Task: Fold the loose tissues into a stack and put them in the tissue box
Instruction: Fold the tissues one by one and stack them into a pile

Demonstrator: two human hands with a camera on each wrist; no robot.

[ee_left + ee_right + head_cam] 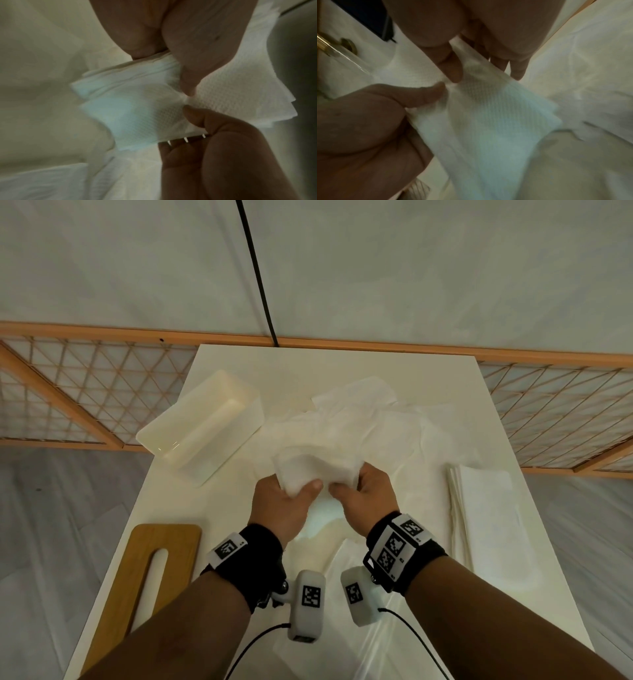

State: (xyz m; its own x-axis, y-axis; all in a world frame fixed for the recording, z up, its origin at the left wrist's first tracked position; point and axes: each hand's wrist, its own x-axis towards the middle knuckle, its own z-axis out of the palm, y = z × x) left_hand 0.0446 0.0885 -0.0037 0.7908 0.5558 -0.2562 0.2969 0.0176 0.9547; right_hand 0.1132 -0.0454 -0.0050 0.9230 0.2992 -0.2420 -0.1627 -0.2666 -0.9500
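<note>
A small folded white tissue (317, 469) is held up over the middle of the table, and both hands pinch it. My left hand (296, 486) grips its left end, thumb on top. At the other end my right hand (349, 482) holds it the same way. In the left wrist view the embossed tissue (137, 108) shows several layered edges, with both thumbs nearly meeting on it. The right wrist view shows the same tissue (488, 115). Behind the hands lies a pile of loose tissues (373, 419). The open white tissue box (202, 422) stands at the back left.
A neat stack of folded tissues (486, 508) lies along the table's right edge. A wooden lid with a slot (161, 559) rests at the front left corner. Another flat tissue (342, 563) lies under my wrists. A wooden lattice rail (85, 392) runs behind the table.
</note>
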